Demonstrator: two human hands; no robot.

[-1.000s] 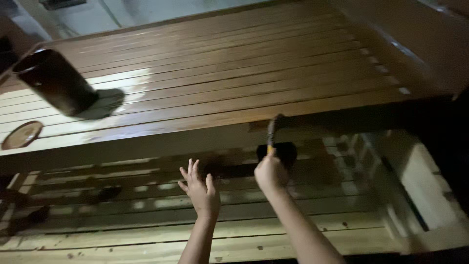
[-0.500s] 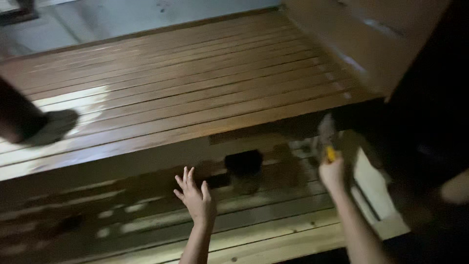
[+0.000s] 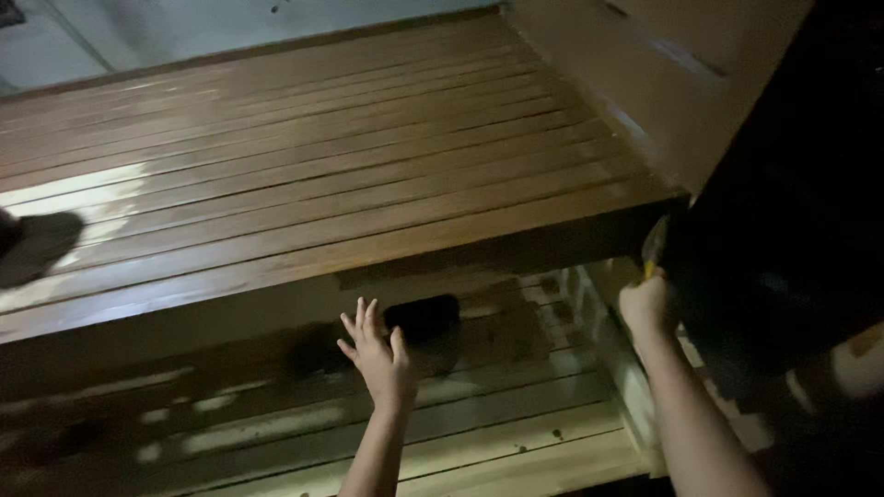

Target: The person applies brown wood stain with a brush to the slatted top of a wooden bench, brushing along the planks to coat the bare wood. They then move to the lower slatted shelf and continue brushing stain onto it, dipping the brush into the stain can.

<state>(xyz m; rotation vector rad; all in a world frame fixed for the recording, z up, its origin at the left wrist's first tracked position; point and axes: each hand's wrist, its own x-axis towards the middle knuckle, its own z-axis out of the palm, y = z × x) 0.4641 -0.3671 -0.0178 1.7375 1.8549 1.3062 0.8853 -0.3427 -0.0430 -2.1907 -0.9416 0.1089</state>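
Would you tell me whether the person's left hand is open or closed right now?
Open: the left hand has its fingers spread, holding nothing, raised before the lower slatted bench.

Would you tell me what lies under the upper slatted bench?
Under the upper slatted bench a lower slatted bench shows, with a dark block just beyond the open left hand. Farther back is lost in shadow.

**Free room and obstacles, slatted bench**

Upper surface (image 3: 322, 175): broad open slats; one dark object (image 3: 32, 244) at the left edge. Front rail (image 3: 276, 308): closes the way under the top. Lower slats (image 3: 276, 423): open room around the left hand (image 3: 379, 354), dark block (image 3: 422, 317) just beyond its fingers. Right hand (image 3: 647, 304) with brush (image 3: 656, 247): tight corner, wooden wall (image 3: 663, 83) above, dark panel (image 3: 783, 258) alongside.
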